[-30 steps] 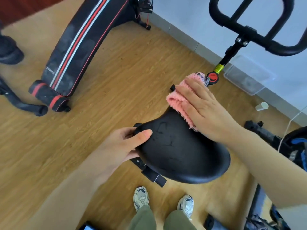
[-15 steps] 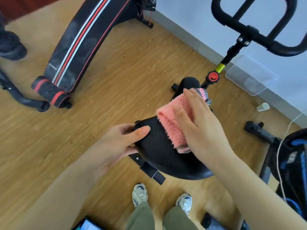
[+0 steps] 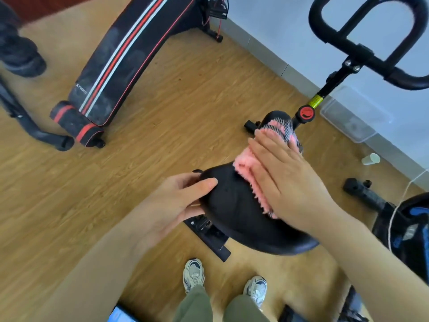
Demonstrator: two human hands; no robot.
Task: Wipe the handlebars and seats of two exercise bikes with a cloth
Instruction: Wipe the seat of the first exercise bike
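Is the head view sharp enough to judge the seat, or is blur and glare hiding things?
Head view: mild motion blur softens the right hand and pink cloth; the top-left corner smears most; the black seat is evenly lit, without glare, its surface readable.

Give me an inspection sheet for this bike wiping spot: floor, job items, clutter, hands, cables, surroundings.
Surface: wood-plank floor.
Job's things: pink cloth on the black seat; handlebars ahead, no hand on them.
Clutter: cup and clear bin by the wall.
Hands: left hand grips the seat's edge; right hand presses the cloth flat.
Cables: white cord over the second bike.
Surroundings: striped bench on the left.
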